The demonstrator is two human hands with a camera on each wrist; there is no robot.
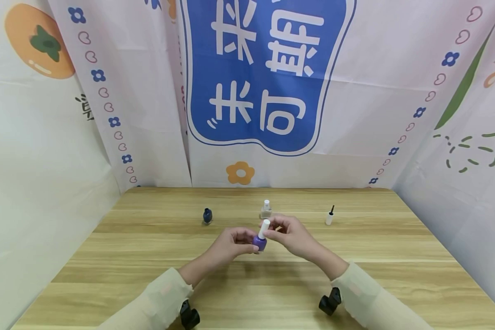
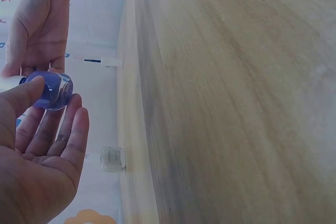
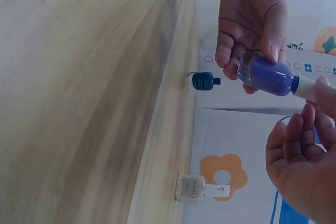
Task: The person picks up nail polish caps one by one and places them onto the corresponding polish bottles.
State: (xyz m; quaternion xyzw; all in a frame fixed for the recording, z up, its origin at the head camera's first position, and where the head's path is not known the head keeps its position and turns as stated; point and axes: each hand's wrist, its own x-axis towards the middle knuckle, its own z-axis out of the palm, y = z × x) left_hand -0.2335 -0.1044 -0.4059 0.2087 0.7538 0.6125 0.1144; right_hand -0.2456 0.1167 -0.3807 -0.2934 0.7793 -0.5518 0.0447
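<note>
A nail polish bottle with purple polish (image 1: 260, 242) is held above the table, tilted a little, in front of the person. My left hand (image 1: 233, 244) pinches its glass body between thumb and fingers. On the bottle's white cap (image 1: 264, 228), the thumb and fingers of my right hand (image 1: 291, 234) take hold. In the right wrist view a dark neck (image 3: 295, 84) shows between the purple glass and the cap; whether the cap is screwed tight, I cannot tell. Just behind the right hand stands a clear nail polish bottle (image 1: 266, 213) with a white cap.
An uncapped dark blue nail polish bottle (image 1: 207, 216) stands at the back left of the wooden table (image 1: 148, 247). At the back right, a white cap (image 1: 329, 219) stands upside down, its black brush (image 1: 332, 209) pointing up. Printed cloth (image 1: 354, 137) hangs behind the table.
</note>
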